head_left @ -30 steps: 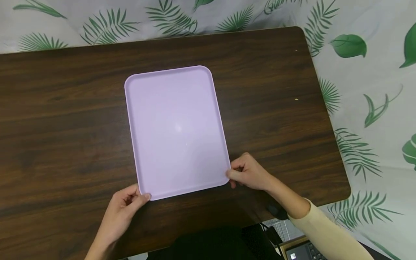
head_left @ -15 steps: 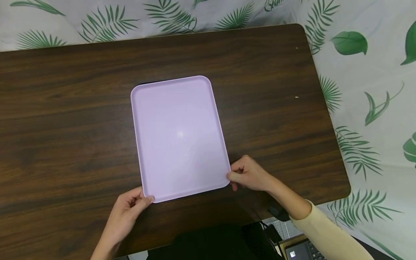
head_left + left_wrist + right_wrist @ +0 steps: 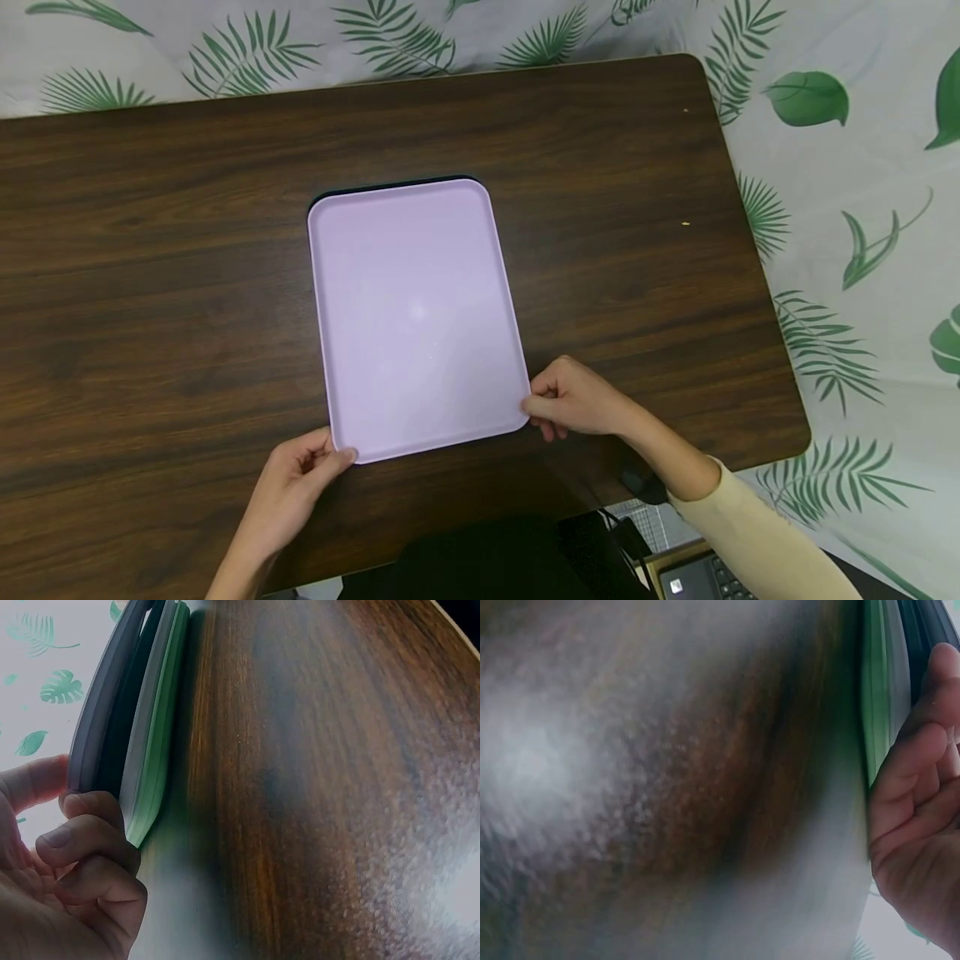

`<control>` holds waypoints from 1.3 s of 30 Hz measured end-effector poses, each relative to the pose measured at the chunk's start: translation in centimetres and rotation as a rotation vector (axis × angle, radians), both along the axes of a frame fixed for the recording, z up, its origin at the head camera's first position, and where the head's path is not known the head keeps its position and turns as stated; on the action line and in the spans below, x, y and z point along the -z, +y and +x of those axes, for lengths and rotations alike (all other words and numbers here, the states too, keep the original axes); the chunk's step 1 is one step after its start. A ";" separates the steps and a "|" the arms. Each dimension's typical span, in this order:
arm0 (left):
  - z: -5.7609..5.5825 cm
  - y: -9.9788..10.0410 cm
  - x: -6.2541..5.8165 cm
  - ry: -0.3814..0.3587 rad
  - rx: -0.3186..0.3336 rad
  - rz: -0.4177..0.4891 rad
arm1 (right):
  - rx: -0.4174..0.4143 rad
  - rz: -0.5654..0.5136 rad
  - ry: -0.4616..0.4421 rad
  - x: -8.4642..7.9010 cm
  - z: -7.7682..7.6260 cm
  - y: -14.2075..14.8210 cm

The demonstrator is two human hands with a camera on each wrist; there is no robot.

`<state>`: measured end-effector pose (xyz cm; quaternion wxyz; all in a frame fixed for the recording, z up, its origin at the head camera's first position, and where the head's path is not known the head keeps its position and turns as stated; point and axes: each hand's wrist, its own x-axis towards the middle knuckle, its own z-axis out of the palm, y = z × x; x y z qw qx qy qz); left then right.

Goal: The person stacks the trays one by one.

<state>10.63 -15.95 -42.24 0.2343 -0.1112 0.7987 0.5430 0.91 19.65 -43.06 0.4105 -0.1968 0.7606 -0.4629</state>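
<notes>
A lavender rectangular tray (image 3: 420,308) lies on top of a stack, its long side running away from me. Behind its far edge shows the rim of a dark tray (image 3: 390,186). In the left wrist view the stack's edges appear: the dark tray (image 3: 127,712) under the lavender one, then a pale grey tray (image 3: 146,705) and a green tray (image 3: 166,727) lowest. My left hand (image 3: 288,479) pinches the lavender tray's near left corner, thumb on the rim. At the near right corner my right hand (image 3: 577,400) pinches the same tray, with its other fingers curled below.
The stack stands on a dark wood table (image 3: 165,317) near its front edge. A leaf-patterned cloth (image 3: 825,208) covers the area behind and right of the table. Below the front edge are a laptop (image 3: 705,579), cables and a black item partly under the right forearm.
The lavender tray, with both hands on it, has shifted slightly right and toward me. The dark rim beneath has come into view along its far edge.
</notes>
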 end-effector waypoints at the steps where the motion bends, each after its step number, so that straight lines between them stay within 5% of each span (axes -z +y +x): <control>1: 0.0 0.0 0.0 0.001 0.004 -0.007 | -0.003 0.009 -0.004 -0.1 0.0 0.0; 39: -0.4 -0.2 0.2 0.014 0.051 -0.116 | -0.051 0.195 0.005 -1.3 -0.7 -0.4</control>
